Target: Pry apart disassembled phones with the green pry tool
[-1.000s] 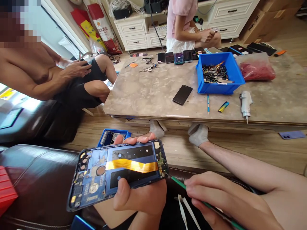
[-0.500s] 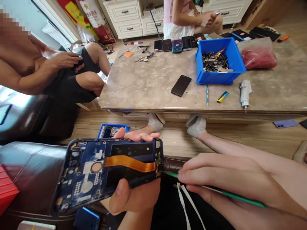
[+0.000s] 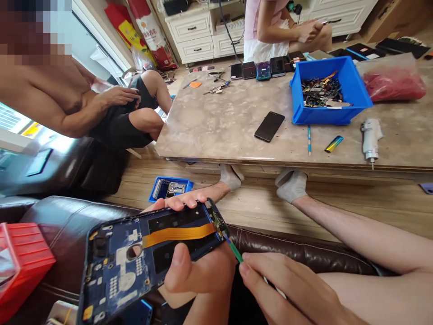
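My left hand (image 3: 199,271) is wrapped round an opened dark blue phone frame (image 3: 135,271), thumb on one side and fingertips over the far edge. An orange flex cable (image 3: 182,234) runs along the frame to a small green board (image 3: 219,221) at its right end. Between thumb and fingers, my right hand (image 3: 287,282) pinches a thin green tool (image 3: 236,251). The tool's tip meets the frame's right end beside the small board; the exact contact is too small to tell.
The stone-topped table (image 3: 209,117) bears a blue bin (image 3: 331,115) of small parts, a black phone (image 3: 269,126), a white power tool (image 3: 371,140) and a bag of red material (image 3: 394,81). A red crate (image 3: 27,266) stands at left. Two people sit beyond.
The view has shifted left, so the table appears further right. The phone frame is tilted more, and the green tool now points more steeply up to its right end.
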A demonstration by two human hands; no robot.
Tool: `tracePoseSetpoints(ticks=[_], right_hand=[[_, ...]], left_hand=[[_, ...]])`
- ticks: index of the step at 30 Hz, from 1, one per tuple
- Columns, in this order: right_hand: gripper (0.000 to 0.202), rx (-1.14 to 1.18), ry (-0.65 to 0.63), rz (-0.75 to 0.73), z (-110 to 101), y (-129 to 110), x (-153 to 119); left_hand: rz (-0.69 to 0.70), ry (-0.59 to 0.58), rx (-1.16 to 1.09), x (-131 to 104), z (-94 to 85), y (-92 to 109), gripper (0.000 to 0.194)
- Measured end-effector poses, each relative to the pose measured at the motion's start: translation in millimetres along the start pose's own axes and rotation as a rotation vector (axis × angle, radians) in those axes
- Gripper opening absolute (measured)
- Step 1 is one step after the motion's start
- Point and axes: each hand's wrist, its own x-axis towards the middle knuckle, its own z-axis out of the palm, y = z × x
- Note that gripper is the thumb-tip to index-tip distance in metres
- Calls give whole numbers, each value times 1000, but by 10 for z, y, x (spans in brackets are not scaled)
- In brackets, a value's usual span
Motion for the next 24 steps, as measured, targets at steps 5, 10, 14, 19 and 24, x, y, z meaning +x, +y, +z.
tracePoseSetpoints(ticks=[5,10,14,19,24], right_hand=[[32,10,28,111,267,-50,-72],[27,203,168,215,289,-38,-20],[22,318,96,244,116,77,99],[20,362,19,186,-61,207,211],[24,413,-67,150,-136,258,232]], left_hand=[[166,98,-75,126,12,74,27],[451,415,-291,227,95,150,34],[423,365,-223,183,90,166,41],[393,314,-196,152,94,211,39],[373,261,-180,136,59,224,39]])
